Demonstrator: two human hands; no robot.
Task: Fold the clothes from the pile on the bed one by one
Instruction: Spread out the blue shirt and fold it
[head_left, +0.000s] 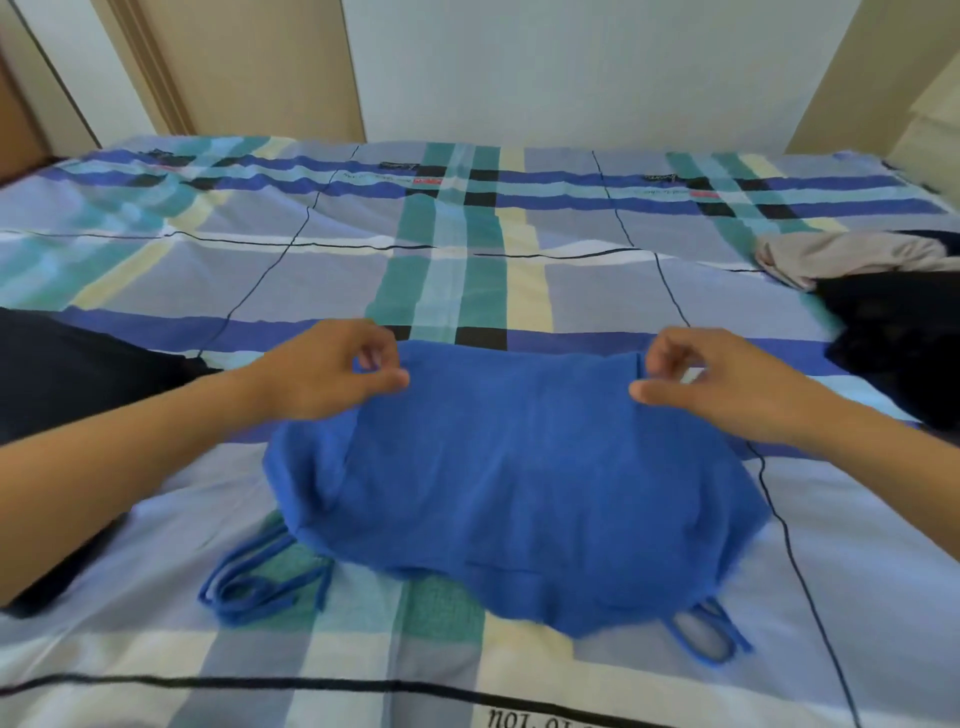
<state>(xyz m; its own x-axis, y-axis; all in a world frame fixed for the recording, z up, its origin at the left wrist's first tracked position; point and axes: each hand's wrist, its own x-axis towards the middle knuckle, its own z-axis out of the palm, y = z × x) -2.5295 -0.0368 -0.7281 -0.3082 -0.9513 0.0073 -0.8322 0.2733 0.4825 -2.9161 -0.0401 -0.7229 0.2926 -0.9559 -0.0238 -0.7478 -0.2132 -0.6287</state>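
Bed (571, 291) w/ blue top (509, 478), clothes pile (883, 312)

Bright even daylight, slight blur

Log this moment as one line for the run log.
step: folding blue top | left hand: pinches far-left edge | right hand: pinches far-right corner | pile: on bed, right

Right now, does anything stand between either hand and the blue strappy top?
Nothing visible does. The left hand and right hand pinch the far corners of the blue strappy top. The dark garment at left and the clothes pile at right lie beside it, not on it.
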